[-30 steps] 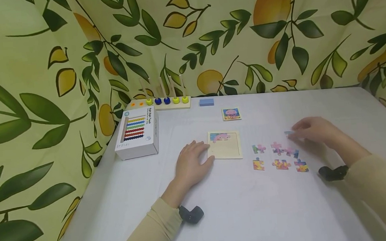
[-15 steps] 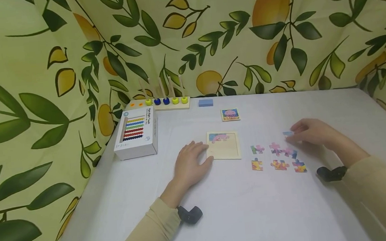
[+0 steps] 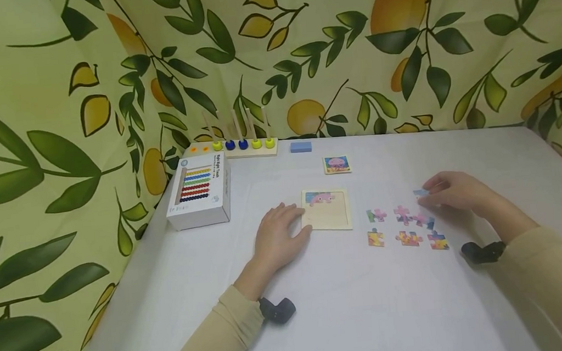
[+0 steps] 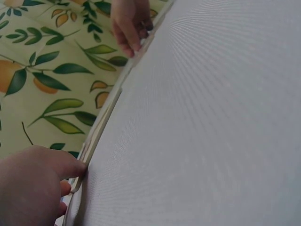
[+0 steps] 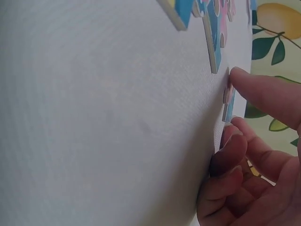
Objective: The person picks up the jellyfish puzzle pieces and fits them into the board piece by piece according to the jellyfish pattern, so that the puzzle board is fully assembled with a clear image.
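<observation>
A square wooden puzzle tray [image 3: 326, 219] lies mid-table, with pink and blue pieces fitted along its top left. My left hand [image 3: 277, 239] rests at the tray's left edge, its index finger and thumb touching it, fingers relaxed. To the right, my right hand [image 3: 458, 190] pinches a blue and pink puzzle piece [image 5: 228, 107] between thumb and index finger, low at the tabletop. Several loose pieces lie between tray and right hand, among them a pink piece [image 3: 403, 215], a green and pink piece [image 3: 376, 215] and a yellow piece [image 3: 375, 238].
A small octopus picture card [image 3: 337, 164] lies behind the tray, and a blue block [image 3: 301, 147] sits near the back edge. At the left back stand a white abacus box [image 3: 198, 190] and a wooden peg stand with beads [image 3: 254, 150]. A patterned curtain [image 3: 271, 49] hangs behind.
</observation>
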Available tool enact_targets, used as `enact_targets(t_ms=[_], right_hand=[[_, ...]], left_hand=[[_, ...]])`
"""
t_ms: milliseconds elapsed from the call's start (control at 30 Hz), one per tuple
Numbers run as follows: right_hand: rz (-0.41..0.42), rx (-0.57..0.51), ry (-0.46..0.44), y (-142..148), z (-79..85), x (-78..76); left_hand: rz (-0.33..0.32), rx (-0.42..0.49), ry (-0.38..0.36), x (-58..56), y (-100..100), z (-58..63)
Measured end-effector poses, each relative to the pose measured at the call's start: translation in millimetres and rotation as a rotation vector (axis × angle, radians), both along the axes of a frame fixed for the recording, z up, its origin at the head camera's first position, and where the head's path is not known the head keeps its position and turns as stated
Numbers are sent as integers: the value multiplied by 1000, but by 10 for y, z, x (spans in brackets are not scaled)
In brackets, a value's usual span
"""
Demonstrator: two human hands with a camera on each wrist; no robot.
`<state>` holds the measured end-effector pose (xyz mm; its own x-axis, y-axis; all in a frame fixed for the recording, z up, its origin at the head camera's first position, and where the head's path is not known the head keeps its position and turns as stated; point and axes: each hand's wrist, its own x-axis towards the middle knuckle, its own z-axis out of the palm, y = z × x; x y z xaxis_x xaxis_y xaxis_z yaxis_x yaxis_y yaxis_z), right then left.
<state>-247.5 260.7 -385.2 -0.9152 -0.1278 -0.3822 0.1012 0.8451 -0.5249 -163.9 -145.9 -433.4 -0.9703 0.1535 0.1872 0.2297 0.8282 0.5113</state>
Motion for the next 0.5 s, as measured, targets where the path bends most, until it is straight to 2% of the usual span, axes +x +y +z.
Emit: enact_targets(t_ms=[500], right_hand=[[-29, -4, 3, 3, -36, 25]], left_hand=[[-5, -4, 11, -3, 8, 3]])
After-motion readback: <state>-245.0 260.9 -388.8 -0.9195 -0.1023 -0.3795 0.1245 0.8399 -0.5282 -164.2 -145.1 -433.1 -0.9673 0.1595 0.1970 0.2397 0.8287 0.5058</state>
